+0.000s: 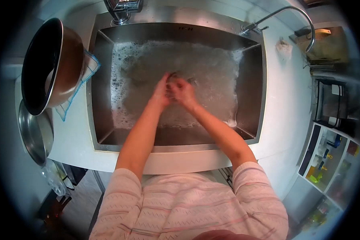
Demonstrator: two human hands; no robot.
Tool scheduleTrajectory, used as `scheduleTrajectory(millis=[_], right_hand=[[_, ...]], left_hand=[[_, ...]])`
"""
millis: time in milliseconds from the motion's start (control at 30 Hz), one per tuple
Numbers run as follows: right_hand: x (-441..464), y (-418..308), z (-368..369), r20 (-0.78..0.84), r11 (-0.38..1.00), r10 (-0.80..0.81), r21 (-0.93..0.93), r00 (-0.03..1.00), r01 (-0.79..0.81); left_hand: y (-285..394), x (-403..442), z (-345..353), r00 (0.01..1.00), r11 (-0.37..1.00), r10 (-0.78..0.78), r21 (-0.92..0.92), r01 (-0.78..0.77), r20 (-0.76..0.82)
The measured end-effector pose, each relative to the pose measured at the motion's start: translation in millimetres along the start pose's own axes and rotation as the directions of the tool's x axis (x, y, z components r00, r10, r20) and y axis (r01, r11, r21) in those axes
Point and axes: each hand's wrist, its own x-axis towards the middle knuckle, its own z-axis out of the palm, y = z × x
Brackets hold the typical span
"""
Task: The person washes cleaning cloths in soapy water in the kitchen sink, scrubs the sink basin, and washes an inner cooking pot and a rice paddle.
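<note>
Brushed steel forms the sink (250, 88), seen in the head view from above, with greyish water (208, 100) spread over its floor. White suds (119, 84) gather mainly along the left side of the water, with smaller patches at the right.

My left hand (162, 91) and right hand (183, 91) meet near the middle of the sink, a little toward the far side. Between them is a small dark item (172, 80), too blurred to identify. My fingers are brought in close around it; whether either hand is clamped on it, I cannot tell. My bare forearms reach in over the near rim from pale, patterned sleeves.

Left of the sink, a large pot (70, 66), brown outside and dark inside, stands tilted, its opening facing left. A pale cloth (78, 92) with blue edging shows beneath and beside it. Nearer on the same side is a shiny metal bowl (37, 130), partly hidden behind the pot.

At the far rim, a chrome faucet (120, 14) stands left and a slender curved tap (286, 9) right. A crumpled pale item (284, 49) lies on the counter (282, 100), right of the sink. Farther right are open shelves (328, 160) holding small coloured articles.
</note>
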Motion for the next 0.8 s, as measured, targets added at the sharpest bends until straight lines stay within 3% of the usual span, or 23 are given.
scheduleTrajectory(millis=[33, 67, 133, 167, 200, 233, 300, 333, 367, 467, 567, 600, 633, 667, 700, 733, 767, 800], right_hand=[[-14, -36, 5, 0.035, 0.998, -0.056, -0.021, 0.998, 0.057], [-24, -46, 15, -0.026, 0.958, -0.255, -0.142, 0.967, 0.249], [-32, -56, 24, -0.061, 0.718, -0.636, -0.411, 0.769, 0.562], [-17, -45, 19, 0.016, 0.626, -0.685, -0.500, 0.729, 0.599], [4, -33, 13, -0.067, 0.840, -0.403, -0.422, 0.913, 0.340], [25, -17, 5, -0.113, 0.947, -0.069, -0.319, 0.991, 0.030], [62, 41, -33, -0.051, 0.895, 0.052, -0.440, 0.997, -0.069], [63, 64, -49, -0.116, 0.891, -0.041, -0.453, 0.992, -0.016], [61, 66, -71, -0.201, 0.925, 0.012, -0.371, 0.980, -0.087], [53, 85, -129, -0.524, 0.945, 0.140, -0.183, 0.840, -0.272], [50, 100, -87, -0.350, 0.924, 0.130, -0.296, 0.928, -0.241], [42, 76, -63, -0.159, 0.944, 0.209, -0.226, 0.965, -0.241], [32, 47, -31, -0.184, 0.948, 0.163, -0.243, 0.969, -0.205], [13, -5, -19, -0.048, 0.996, 0.095, -0.001, 0.994, -0.095], [-3, -21, 0, -0.073, 0.985, -0.143, -0.110, 0.987, 0.134], [-12, -27, 12, -0.070, 0.911, -0.371, -0.223, 0.926, 0.348], [-12, -26, 11, -0.078, 0.934, -0.310, -0.213, 0.948, 0.288], [-9, -25, 8, -0.087, 0.951, -0.251, -0.206, 0.964, 0.229]], left_hand=[[-5, 3, -17, 0.988, 0.993, 0.116, 0.021, -0.119, 0.098], [-11, 6, -34, 0.954, 0.972, 0.223, 0.028, -0.233, 0.200], [-17, 6, -34, 0.917, 0.958, 0.287, -0.081, -0.276, 0.278], [-20, 1, -22, 0.936, 0.961, 0.249, -0.184, -0.207, 0.250], [-19, -3, -10, 0.950, 0.948, 0.212, -0.286, -0.143, 0.227], [-6, 0, 8, 0.993, 0.991, 0.054, -0.115, -0.066, -0.104], [-9, 7, 21, 0.988, 0.989, 0.147, -0.028, -0.148, -0.051], [-11, 9, 22, 0.983, 0.983, 0.184, 0.013, -0.184, -0.023], [-10, 5, 23, 0.983, 0.983, 0.180, -0.031, -0.181, -0.031], [4, 9, -4, 0.995, 0.995, -0.071, 0.059, 0.075, -0.070], [14, -20, 28, 0.977, 0.976, -0.164, 0.122, 0.181, -0.135], [12, -18, 28, 0.979, 0.980, -0.186, 0.055, 0.191, -0.083], [9, -12, 21, 0.979, 0.979, -0.203, -0.006, 0.202, -0.035], [7, -6, 10, 0.976, 0.974, -0.217, -0.063, 0.217, 0.009], [3, 1, -9, 0.988, 0.996, -0.028, 0.084, 0.016, 0.149], [-4, 10, -32, 0.941, 0.960, 0.134, 0.193, -0.200, 0.310], [-8, 7, -36, 0.858, 0.690, 0.239, 0.542, -0.480, 0.455], [-12, 5, -40, 0.741, 0.232, 0.335, 0.712, -0.663, 0.582]])
